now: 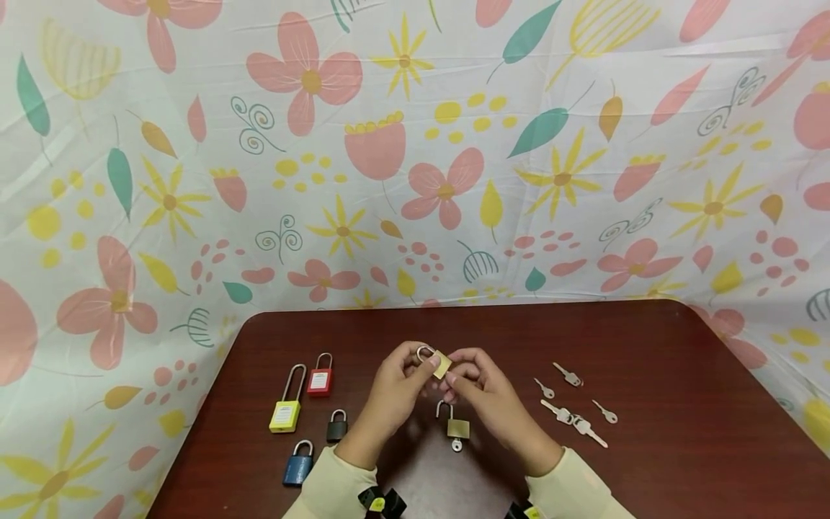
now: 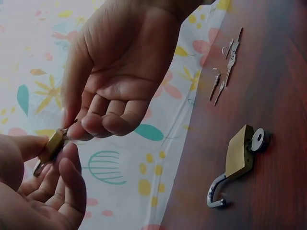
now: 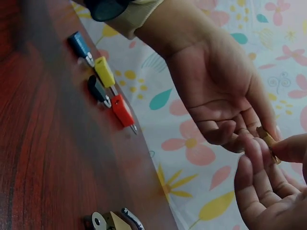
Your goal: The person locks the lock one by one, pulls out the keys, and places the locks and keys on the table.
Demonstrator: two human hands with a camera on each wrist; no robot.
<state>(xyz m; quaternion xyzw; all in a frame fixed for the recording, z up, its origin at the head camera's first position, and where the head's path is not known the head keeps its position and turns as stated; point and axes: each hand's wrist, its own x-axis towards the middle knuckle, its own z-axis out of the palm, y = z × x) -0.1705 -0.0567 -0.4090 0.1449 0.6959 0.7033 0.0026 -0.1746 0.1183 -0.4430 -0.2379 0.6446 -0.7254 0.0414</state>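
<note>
My left hand point(image 1: 403, 393) holds a small brass padlock point(image 1: 442, 364) by its body, thumb on the near face, the shackle toward the upper left. Close against its lower end is my right hand point(image 1: 489, 400), pinching what looks like a small key point(image 2: 68, 128), mostly hidden by the fingertips. In the right wrist view the fingers cover most of the padlock point(image 3: 267, 139). On the table below the hands lies a second brass padlock point(image 1: 458, 428) with its shackle swung out and a round-headed key point(image 1: 457, 445) in its base.
To the left lie a yellow padlock point(image 1: 285, 417), a red padlock point(image 1: 320, 382), a black padlock point(image 1: 337, 430) and a blue padlock point(image 1: 298, 470). Several loose keys point(image 1: 583, 427) lie at the right of the dark wooden table point(image 1: 681, 461). A flowered cloth point(image 1: 415, 238) hangs behind its far edge.
</note>
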